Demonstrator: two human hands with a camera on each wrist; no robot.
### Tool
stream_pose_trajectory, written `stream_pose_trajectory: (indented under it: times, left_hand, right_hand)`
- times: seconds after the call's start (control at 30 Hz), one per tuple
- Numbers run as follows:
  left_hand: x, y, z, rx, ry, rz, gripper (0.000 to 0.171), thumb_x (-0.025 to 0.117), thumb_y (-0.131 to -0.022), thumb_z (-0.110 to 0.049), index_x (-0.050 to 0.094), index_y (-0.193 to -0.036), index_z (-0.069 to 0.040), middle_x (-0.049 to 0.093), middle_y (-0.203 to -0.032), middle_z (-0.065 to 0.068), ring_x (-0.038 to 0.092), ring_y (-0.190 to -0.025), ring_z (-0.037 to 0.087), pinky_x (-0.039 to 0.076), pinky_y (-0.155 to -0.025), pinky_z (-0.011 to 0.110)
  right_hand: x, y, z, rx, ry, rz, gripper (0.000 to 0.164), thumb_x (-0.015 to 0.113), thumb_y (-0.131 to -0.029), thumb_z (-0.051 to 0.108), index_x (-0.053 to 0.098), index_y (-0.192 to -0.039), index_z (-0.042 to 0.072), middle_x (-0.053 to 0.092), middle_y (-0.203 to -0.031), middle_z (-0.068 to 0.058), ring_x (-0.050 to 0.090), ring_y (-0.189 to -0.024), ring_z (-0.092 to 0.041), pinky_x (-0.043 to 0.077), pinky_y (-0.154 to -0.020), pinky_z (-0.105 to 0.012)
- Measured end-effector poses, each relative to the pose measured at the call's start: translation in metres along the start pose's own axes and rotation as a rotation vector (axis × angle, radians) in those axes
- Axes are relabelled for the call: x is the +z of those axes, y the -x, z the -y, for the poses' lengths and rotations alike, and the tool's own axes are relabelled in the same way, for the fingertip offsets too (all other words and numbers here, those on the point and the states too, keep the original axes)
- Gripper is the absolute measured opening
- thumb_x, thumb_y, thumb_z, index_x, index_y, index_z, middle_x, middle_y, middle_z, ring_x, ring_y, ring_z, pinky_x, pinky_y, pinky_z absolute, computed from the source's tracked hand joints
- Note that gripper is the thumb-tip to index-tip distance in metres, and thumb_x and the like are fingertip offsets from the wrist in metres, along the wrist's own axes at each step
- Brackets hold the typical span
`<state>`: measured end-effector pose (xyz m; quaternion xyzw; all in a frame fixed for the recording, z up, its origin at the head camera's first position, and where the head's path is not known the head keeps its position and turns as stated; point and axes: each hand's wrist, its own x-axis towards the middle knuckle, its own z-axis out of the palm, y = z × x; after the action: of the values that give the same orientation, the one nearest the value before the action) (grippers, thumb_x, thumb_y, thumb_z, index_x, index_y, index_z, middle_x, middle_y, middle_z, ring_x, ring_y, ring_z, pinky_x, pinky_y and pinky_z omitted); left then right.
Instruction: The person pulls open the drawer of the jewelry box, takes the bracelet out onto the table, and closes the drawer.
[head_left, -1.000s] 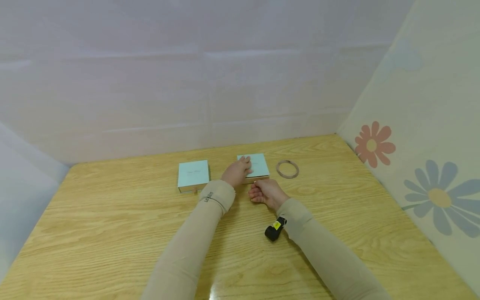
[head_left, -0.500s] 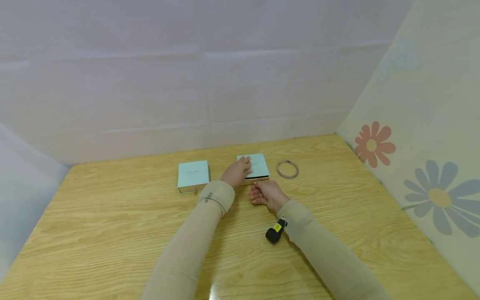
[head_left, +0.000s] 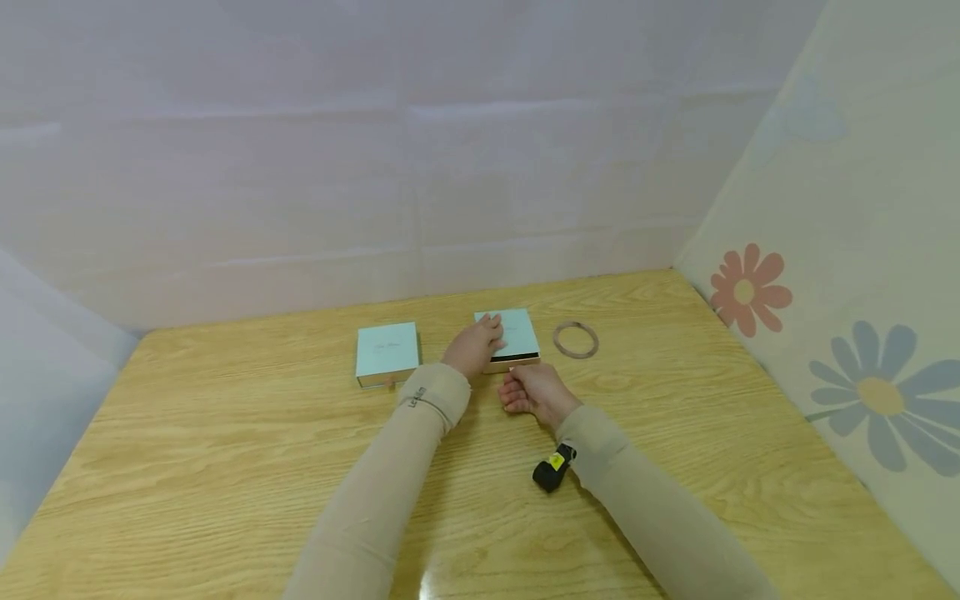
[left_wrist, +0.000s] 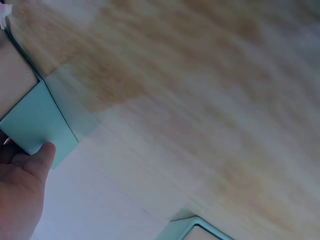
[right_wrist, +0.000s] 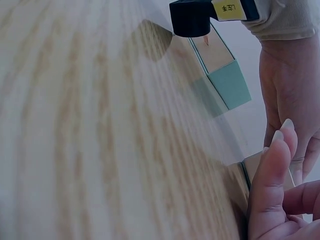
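A pale blue drawer-style gift box [head_left: 519, 330] lies near the back of the table, its drawer front [head_left: 498, 367] slid slightly out so a dark strip shows. My left hand [head_left: 472, 346] grips this box from the left, fingers over the top; in the left wrist view the thumb [left_wrist: 46, 155] presses its blue side [left_wrist: 42, 117]. At the drawer's front my right hand [head_left: 540, 396] pinches the pull tab, which the fingers mostly hide. Beyond the right hand's fingers [right_wrist: 272, 185], the left hand [right_wrist: 290, 90] shows in the right wrist view.
A matching box [head_left: 387, 348] with a small front tab [head_left: 390, 383] stands to the left. To the right lies a brownish bangle [head_left: 576, 356]. A fabric backdrop [head_left: 450, 183] rises behind the wooden table [head_left: 225, 450], and a flowered panel [head_left: 825, 250] borders its right side.
The drawer of the right-hand box has slid a little toward me, opening a dark gap under the lid edge. My right hand has drawn back slightly; the left stays in place.
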<state>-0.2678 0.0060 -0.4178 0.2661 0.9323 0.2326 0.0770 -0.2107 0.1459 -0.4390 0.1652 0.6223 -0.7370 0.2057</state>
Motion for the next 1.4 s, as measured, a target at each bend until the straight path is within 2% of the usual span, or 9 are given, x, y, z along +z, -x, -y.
stream_pose_trajectory:
  times: [0.37, 0.6, 0.8, 1.4]
  left_hand:
    - [0.0050, -0.0052, 0.0005, 0.007, -0.020, 0.023, 0.045, 0.046, -0.104, -0.017, 0.042, -0.145, 0.000, 0.027, -0.156, 0.013, 0.020, -0.145, 0.028, 0.023, -0.119, 0.036]
    - [0.0033, -0.0030, 0.0005, 0.018, -0.018, 0.000, 0.044, 0.047, -0.104, -0.016, 0.045, -0.144, 0.001, 0.030, -0.155, 0.014, 0.023, -0.144, 0.029, 0.026, -0.118, 0.037]
    - [0.0040, -0.0028, 0.0018, 0.021, -0.035, 0.006, 0.043, 0.046, -0.104, -0.017, 0.045, -0.144, 0.000, 0.029, -0.155, 0.014, 0.022, -0.144, 0.028, 0.027, -0.118, 0.037]
    - [0.0055, -0.0042, 0.0054, 0.000, -0.003, 0.012, 0.047, 0.046, -0.104, -0.020, 0.040, -0.147, -0.001, 0.026, -0.157, 0.011, 0.019, -0.145, 0.026, 0.024, -0.119, 0.036]
  right_hand:
    - [-0.0034, -0.0002, -0.0039, -0.003, 0.030, -0.026, 0.025, 0.039, -0.103, 0.008, 0.058, -0.095, -0.007, 0.061, -0.063, -0.004, 0.058, -0.048, -0.008, 0.053, -0.043, -0.019]
    - [-0.0023, -0.0004, -0.0052, -0.013, 0.043, -0.024, 0.024, 0.040, -0.101, 0.007, 0.057, -0.093, -0.006, 0.060, -0.063, -0.004, 0.057, -0.047, -0.007, 0.053, -0.043, -0.019]
    - [-0.0030, 0.0007, -0.0063, -0.020, 0.052, -0.011, 0.025, 0.040, -0.102, 0.009, 0.057, -0.092, -0.005, 0.059, -0.061, -0.003, 0.055, -0.047, -0.007, 0.052, -0.042, -0.019]
    - [-0.0028, 0.0030, -0.0075, -0.022, 0.067, -0.004, 0.026, 0.039, -0.102, 0.010, 0.057, -0.092, -0.006, 0.059, -0.062, -0.003, 0.054, -0.046, -0.007, 0.051, -0.041, -0.019]
